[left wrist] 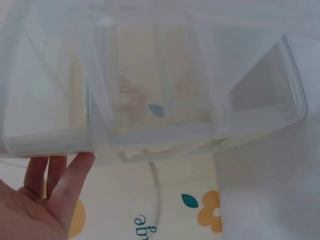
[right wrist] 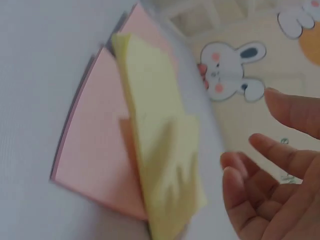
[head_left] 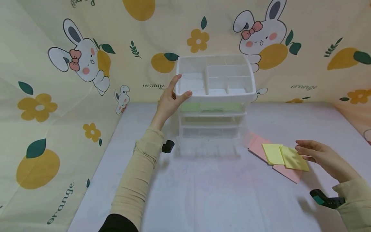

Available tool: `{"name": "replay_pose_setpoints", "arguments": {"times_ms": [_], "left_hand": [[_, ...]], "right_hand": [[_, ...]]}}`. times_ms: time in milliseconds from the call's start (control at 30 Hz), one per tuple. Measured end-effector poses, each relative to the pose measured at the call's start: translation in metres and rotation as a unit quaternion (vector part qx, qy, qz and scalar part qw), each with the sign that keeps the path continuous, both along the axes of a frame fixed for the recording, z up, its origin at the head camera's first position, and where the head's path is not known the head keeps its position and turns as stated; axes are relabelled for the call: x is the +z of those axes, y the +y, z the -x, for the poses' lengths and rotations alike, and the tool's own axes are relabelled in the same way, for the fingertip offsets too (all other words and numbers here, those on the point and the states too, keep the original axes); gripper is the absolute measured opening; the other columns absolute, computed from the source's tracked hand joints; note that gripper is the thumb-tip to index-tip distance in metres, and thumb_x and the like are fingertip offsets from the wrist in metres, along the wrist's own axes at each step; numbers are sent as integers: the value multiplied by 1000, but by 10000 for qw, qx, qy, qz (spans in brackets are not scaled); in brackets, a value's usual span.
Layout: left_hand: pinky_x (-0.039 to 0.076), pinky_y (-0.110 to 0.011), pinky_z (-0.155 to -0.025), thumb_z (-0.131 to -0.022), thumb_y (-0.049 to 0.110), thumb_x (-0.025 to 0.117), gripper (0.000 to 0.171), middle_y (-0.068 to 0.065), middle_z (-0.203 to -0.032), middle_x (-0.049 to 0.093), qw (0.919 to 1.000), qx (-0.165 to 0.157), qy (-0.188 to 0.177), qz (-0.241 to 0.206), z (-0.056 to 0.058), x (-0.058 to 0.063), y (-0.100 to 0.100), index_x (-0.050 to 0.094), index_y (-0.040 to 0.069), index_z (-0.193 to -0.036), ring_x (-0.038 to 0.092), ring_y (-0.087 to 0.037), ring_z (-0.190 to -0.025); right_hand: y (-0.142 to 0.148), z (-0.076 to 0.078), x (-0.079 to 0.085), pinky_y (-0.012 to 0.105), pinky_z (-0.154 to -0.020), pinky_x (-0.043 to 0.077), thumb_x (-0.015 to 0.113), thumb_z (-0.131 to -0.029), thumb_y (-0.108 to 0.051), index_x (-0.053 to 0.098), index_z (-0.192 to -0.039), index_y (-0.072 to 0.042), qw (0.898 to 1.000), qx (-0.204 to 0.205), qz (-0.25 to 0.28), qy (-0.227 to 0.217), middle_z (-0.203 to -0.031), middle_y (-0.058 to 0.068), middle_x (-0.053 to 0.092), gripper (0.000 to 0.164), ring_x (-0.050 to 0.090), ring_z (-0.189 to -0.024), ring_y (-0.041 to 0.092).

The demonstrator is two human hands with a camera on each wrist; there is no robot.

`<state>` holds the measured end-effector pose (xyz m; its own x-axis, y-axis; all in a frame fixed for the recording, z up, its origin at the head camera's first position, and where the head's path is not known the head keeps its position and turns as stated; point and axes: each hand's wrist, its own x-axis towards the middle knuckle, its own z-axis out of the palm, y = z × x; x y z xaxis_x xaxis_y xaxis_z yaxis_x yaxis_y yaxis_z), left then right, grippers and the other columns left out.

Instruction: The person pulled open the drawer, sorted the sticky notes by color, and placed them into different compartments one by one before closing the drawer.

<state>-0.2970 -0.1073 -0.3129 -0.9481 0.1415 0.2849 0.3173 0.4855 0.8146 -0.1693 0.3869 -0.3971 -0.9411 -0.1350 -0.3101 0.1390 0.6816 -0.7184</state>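
Backdrop (head_left: pixel 179 19) is the biggest item: cream cloth, rabbits, oranges and flowers, filling the upper frame and left side of the head view. Tabletop (head_left: pixel 226 193), pale, takes lower centre and lower right.

White drawer unit (head_left: pixel 215 98) stands upright at upper centre, close to the backdrop. Divided tray on top; its compartments show bare floors. Pale green drawer (head_left: pixel 215 107) under that, clear drawer (head_left: pixel 208 149) low down, jutting toward frame bottom.

Left sleeve (head_left: pixel 139 174), beige, runs up from bottom left of centre; right sleeve (head_left: pixel 355 201), same colour, sits at lower right edge.

Left hand (head_left: pixel 171 100) grips the unit's left front corner: thumb over the front rim, index finger on the left rim, other fingertips against the side wall per left wrist view. Right hand (head_left: pixel 326 158) holds nothing: fingers loosely bent, thumb apart from them, just beside the note stacks, right of centre.

Pink notes (head_left: pixel 259 147) lie flat right of the unit, in two overlapping-looking pieces. Yellow notes (head_left: pixel 295 158), two pads side by side, edges meeting, rest on the pink.

Smallest: black wrist devices (head_left: pixel 168 146), one at each cuff.
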Motion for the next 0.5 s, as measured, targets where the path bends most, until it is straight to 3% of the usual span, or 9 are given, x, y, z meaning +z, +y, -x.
{"name": "replay_pose_setpoints", "arguments": {"times_ms": [67,133,167,233,333,500], "left_hand": [[32,-26,-54,-79,63,61,70,-3,-75,38,10000,-6,15,21,0,-1,0,23,56,-138,38,-17,-62],[32,-26,-54,-79,62,61,70,-3,-74,38,10000,-15,26,19,0,-1,1,23,56,-137,38,-17,-61],[32,-26,-54,-79,62,61,70,-3,-74,38,10000,-23,23,9,-1,-2,1,23,56,-137,37,-18,-61],[31,-26,-54,-79,61,61,70,-3,-73,37,10000,-43,11,-4,-2,-2,1,23,56,-138,37,-18,-61],[31,-26,-53,-79,60,62,72,-3,-71,37,9999,-96,18,-31,-2,-3,2,24,51,-140,36,-18,-60],[31,-26,-52,-80,60,61,76,-4,-67,36,9998,-148,126,-41,-2,-3,2,25,42,-144,35,-18,-59]], "right_hand": [[3,-1,-3,20,-79,48,42,-99,-39,19,-141,11,9996,-2,-206,-212,-129,5,50,69,51,-97,-7],[4,-1,-6,37,-86,47,40,-98,-44,15,-142,12,9979,-65,-470,-447,-138,31,32,76,52,-110,18],[5,-2,-8,46,-88,45,40,-97,-47,13,-142,12,9967,-78,-593,-550,-140,39,20,79,46,-114,32],[8,-3,-10,61,-87,36,40,-96,-49,11,-141,14,9942,-126,-801,-711,-138,42,16,83,28,-117,55],[11,-3,-14,66,-85,32,44,-93,-51,10,-139,16,9899,-82,-1090,-904,-133,44,16,88,23,-115,58],[11,0,-21,63,-89,36,53,-90,-49,5,-136,22,9857,6,-1284,-1087,-129,46,18,97,27,-113,56]]}}
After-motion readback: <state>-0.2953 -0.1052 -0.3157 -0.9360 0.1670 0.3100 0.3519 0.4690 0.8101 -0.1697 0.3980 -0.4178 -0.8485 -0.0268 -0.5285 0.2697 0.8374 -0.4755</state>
